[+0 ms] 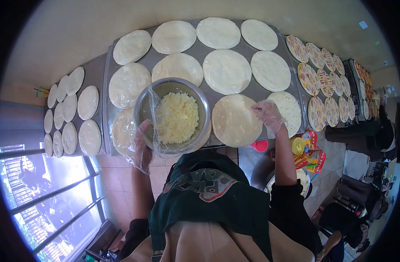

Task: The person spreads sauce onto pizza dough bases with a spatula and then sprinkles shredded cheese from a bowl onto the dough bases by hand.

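Note:
A metal bowl (203, 98) of pale crumbly filling (179, 118) is held at its left rim by my left hand (143, 144), which wears a clear plastic glove. Loose plastic film hangs over the bowl's left side. My right hand (269, 114), also in a clear glove, is over the right edge of a flat dough round (235, 122); its fingers are bent together, and whatever they hold is too small to make out. Just right of that hand lies a round dotted with small white bits (289, 109). More plain dough rounds (226, 71) lie in rows beyond the bowl.
Trays of plain rounds (88, 101) stand at the left, and rounds with striped topping (308, 78) at the right. Below the table's right part are a pink cup (261, 145), a yellow-lidded container (298, 146) and red packets (315, 160). A person (385, 133) stands at the far right.

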A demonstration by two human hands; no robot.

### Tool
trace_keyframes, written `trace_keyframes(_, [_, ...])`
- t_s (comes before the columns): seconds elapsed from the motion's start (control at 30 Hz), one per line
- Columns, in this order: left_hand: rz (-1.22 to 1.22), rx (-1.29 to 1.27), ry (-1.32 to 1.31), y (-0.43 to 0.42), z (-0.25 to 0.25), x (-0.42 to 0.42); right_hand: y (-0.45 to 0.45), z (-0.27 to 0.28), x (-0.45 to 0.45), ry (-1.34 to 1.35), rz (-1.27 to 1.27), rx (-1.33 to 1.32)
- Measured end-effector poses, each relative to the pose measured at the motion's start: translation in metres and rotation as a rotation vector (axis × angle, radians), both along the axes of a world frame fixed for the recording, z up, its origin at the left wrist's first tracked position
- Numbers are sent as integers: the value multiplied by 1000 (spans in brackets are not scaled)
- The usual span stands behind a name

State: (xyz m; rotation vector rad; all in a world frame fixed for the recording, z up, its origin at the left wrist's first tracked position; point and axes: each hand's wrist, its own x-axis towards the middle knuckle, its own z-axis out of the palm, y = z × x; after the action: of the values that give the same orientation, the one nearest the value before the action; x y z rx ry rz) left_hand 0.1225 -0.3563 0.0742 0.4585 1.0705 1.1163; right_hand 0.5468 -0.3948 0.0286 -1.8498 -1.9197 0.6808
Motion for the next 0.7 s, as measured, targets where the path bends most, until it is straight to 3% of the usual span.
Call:
trace_keyframes(0.17, [16,13,-18,0,-1,1,-16,-14,5,-38,-10,46])
trace_keyframes(0.27, [21,30,2,1,-8,-3,-18,2,-5,15,-69,-82])
trace_keyframes(0.37, [37,22,-15,2,-6,-2,-21,10,-11,184,-283,-281])
trace_keyframes(0.43, [44,16,-17,2,-2,-1,-24,10,-12,-73,-133,-64])
trace_keyframes(0.53, [27,-13,-20,4,3,1,-21,2,-24,67,68,165])
trace_keyframes(0.57, [26,-14,-20,4,0,0,-23,0,-30,67,67,165])
trace_keyframes(0.63, [48,-4,6,5,-8,-3,-26,3,-47,422,99,-128])
trace_keyframes(0.7, [40,-4,6,6,-5,-1,-24,10,-62,311,102,-164])
